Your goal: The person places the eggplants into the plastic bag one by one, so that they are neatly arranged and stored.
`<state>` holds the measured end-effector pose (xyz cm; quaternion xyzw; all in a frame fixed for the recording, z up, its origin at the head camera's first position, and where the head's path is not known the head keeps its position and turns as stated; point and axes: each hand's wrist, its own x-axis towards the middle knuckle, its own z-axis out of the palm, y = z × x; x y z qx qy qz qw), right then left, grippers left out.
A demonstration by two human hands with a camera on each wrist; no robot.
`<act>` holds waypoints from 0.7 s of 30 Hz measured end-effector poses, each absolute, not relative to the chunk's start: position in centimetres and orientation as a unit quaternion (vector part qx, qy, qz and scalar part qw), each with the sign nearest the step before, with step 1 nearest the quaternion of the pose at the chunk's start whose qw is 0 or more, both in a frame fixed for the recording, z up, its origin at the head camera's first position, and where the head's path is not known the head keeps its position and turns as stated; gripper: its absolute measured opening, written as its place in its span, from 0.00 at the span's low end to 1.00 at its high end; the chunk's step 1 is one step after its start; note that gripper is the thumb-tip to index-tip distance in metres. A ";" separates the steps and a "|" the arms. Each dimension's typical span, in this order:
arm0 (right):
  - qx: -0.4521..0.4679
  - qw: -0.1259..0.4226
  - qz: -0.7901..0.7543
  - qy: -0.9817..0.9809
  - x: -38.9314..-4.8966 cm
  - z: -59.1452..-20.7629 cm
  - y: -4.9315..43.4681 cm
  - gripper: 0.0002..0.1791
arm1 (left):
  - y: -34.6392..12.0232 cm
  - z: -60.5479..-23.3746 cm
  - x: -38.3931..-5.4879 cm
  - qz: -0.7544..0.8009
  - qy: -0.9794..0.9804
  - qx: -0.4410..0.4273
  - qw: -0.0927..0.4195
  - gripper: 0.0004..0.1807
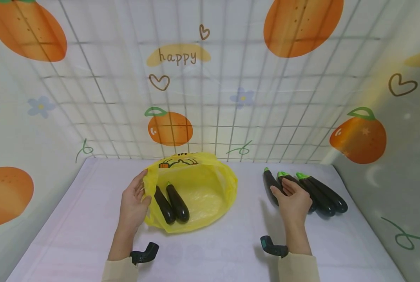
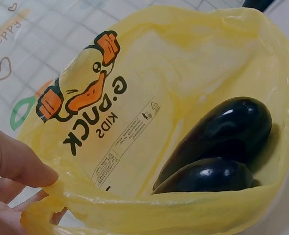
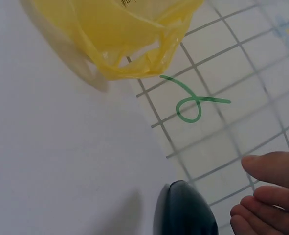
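Note:
A yellow plastic bag with a printed duck stands with its mouth spread on the white table, and two dark eggplants lie inside it. My left hand pinches the bag's left rim near a handle; the left wrist view shows thumb and fingers on the film. Over on the right, my right hand hovers at several more eggplants with green stem ends. Its thumb and fingers are apart in the right wrist view, and the nearest eggplant lies outside them.
Behind the table rises a wire grid covered by a sheet printed with oranges and hearts. Similar sheets hang at the left and right sides. A black strap device sits on each wrist.

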<state>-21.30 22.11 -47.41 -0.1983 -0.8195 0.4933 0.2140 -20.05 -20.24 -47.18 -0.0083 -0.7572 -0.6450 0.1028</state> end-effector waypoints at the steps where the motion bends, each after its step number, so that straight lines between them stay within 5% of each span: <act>1: -0.199 0.214 0.492 -0.820 -21.3 -47.5 22.2 0.28 | -20.2 -47.2 -20.1 -0.646 -0.756 -0.008 0.103 0.45; 21: -0.197 0.205 0.460 -0.841 -22.0 -49.2 22.5 0.29 | -20.4 -47.1 -20.0 -0.660 -0.746 -0.003 0.091 0.46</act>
